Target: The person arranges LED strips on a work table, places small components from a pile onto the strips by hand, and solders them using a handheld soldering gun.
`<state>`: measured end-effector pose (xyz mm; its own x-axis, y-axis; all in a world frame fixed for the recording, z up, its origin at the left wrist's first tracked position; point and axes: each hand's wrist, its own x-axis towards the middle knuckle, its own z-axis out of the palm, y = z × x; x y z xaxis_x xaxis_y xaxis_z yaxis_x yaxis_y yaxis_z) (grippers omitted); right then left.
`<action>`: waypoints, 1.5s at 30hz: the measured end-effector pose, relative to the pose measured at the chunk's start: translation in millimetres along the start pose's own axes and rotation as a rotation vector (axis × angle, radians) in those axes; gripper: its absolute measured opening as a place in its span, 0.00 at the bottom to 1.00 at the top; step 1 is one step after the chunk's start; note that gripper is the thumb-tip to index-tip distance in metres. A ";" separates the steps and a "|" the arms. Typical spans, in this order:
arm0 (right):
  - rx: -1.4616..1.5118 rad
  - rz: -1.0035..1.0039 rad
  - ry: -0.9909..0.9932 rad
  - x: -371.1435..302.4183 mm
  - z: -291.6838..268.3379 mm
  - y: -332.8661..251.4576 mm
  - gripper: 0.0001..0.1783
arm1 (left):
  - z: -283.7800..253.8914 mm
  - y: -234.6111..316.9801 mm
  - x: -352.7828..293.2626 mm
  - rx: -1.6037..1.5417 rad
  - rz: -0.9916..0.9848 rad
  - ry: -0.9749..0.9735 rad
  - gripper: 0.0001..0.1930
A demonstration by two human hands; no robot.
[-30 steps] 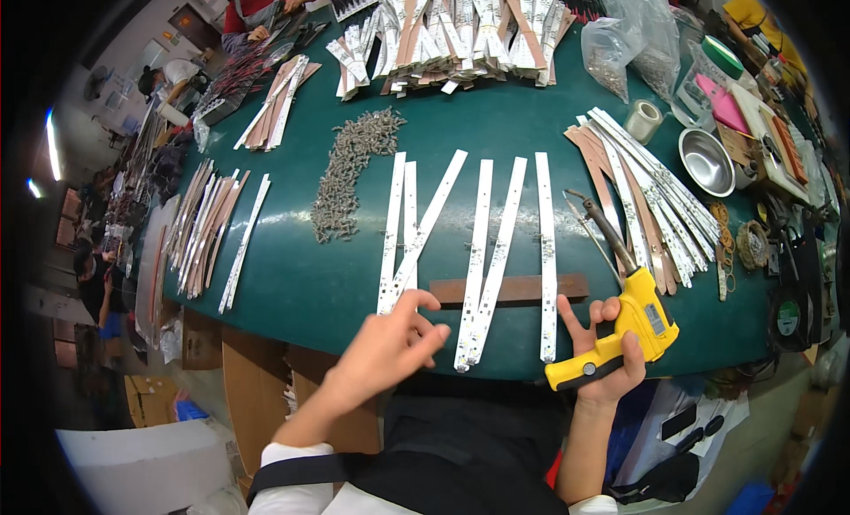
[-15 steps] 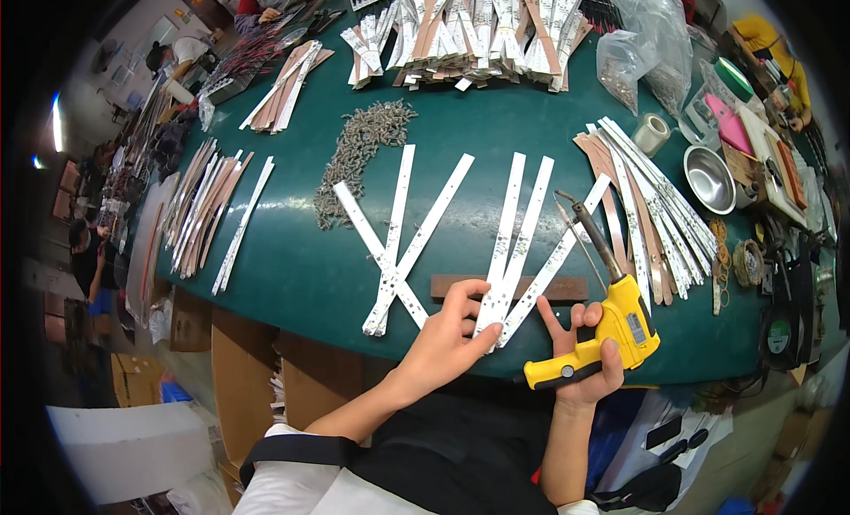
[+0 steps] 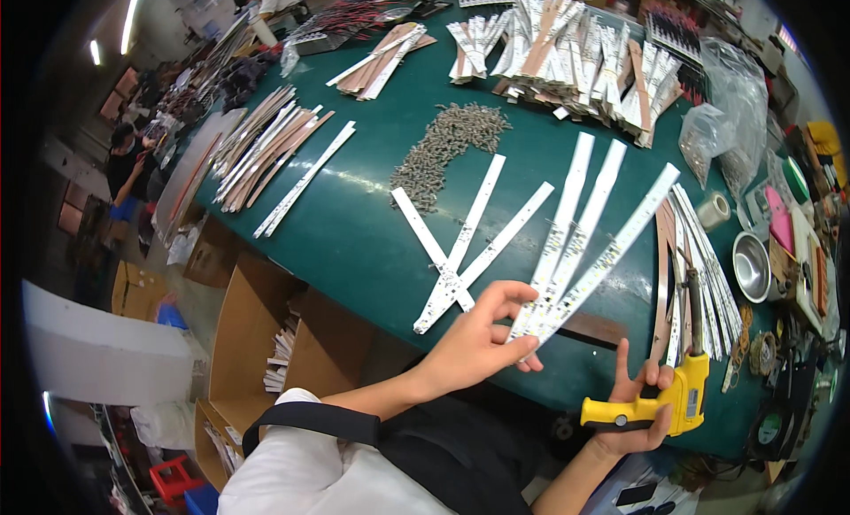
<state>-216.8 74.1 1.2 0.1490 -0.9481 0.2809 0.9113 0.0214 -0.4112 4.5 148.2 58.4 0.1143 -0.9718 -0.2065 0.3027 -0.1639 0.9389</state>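
Three narrow white circuit-board strips [image 3: 567,240], dotted with small components, fan out from my left hand [image 3: 478,342]. Its thumb and fingers close on their near ends, and the strips are raised over the table's front edge. A yellow soldering gun [image 3: 689,395] lies across my right hand [image 3: 630,416], its long metal tip pointing away from me. One finger of that hand sticks up while the others curl round the gun. Left of the held strips, several similar white strips [image 3: 460,271] cross one another on the green table [image 3: 354,249].
A heap of small grey metal parts [image 3: 447,147] lies mid-table. A brown bar [image 3: 595,328] sits behind my hands. Strip bundles stand at the back [image 3: 575,59], left [image 3: 274,152] and right [image 3: 708,276]. Further right is a metal bowl [image 3: 752,265]. An open carton [image 3: 257,320] stands below the table.
My left hand has lifted the three strips off the table together, in a fan. The soldering gun stays in my right hand. The view has turned, shifting the table contents.
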 end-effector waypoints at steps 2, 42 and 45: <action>0.005 0.009 -0.003 0.7 0.9 2.9 0.36 | -13.3 4.0 -9.2 0.060 0.042 0.102 0.24; 0.005 0.139 0.091 0.5 -16.8 12.4 0.19 | -72.5 -8.0 2.3 1.438 0.189 0.484 0.42; 0.011 0.144 0.092 1.4 -16.8 12.5 0.18 | -77.4 -9.6 7.6 1.567 0.199 0.474 0.38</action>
<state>-211.7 67.7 -18.1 0.2431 -0.9600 0.1392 0.8874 0.1621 -0.4316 75.7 155.5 26.5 0.3818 -0.9103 0.1596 -0.9086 -0.3381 0.2451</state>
